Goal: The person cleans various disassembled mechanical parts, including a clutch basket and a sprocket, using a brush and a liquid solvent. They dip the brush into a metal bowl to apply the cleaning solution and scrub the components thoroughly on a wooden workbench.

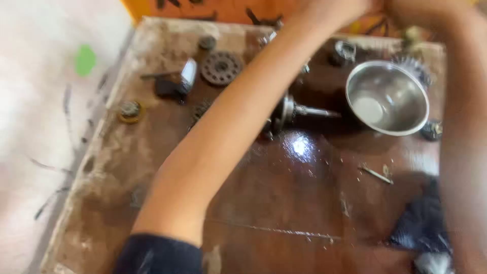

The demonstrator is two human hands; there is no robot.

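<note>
Both my arms reach toward the far edge of an oily brown workbench (304, 203). My left hand (329, 9) is blurred and cut off by the top of the view, beyond a steel shaft with a gear end (299, 110). My right hand (412, 10) is also mostly out of view at the top, above a shiny steel bowl (388, 96). What either hand holds is hidden. My left forearm crosses the bench diagonally and covers parts beneath it.
A perforated metal disc (221, 67), a dark part with a silver piece (177, 83) and a yellow-rimmed bearing (131, 110) lie at the left. A toothed gear (413, 66) sits behind the bowl. A small pin (376, 174) and a dark cloth (423, 223) lie at the right.
</note>
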